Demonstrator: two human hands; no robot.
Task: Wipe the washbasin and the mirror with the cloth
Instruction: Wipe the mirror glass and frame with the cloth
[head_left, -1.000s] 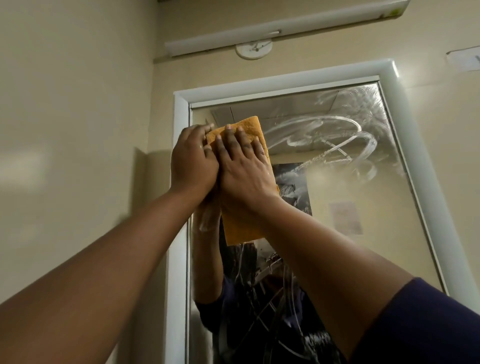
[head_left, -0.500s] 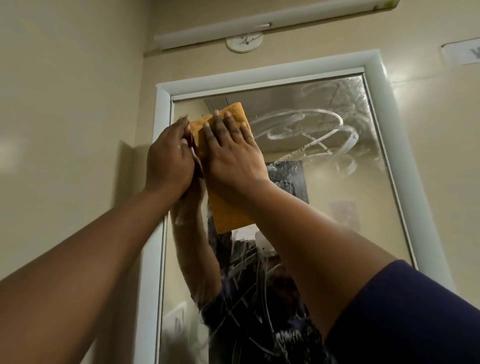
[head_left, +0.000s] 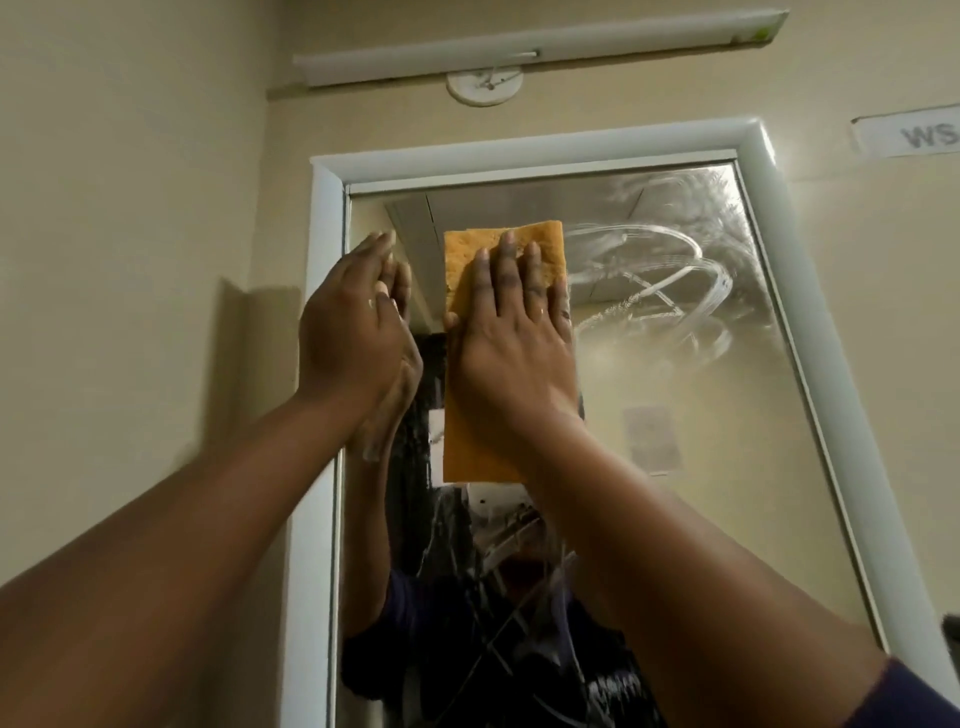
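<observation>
Beige walls frame a tall white-framed wall mirror (head_left: 701, 415) that fills the centre of the frame, with smeared swirls of cleaner across its upper right. We hold the folded orange cleaning cloth (head_left: 470, 415) against the glass at upper centre, our right hand (head_left: 511, 348) spread flat over it, fingers open and pressing. Our left hand (head_left: 353, 332) is apart from it, just to the left, open and resting near the mirror's left edge; whether it touches the glass we cannot tell. The washbasin is out of view. To wipe well, we judge it best to keep the palm flat, press evenly, and sweep in overlapping passes toward those swirls at upper right.
</observation>
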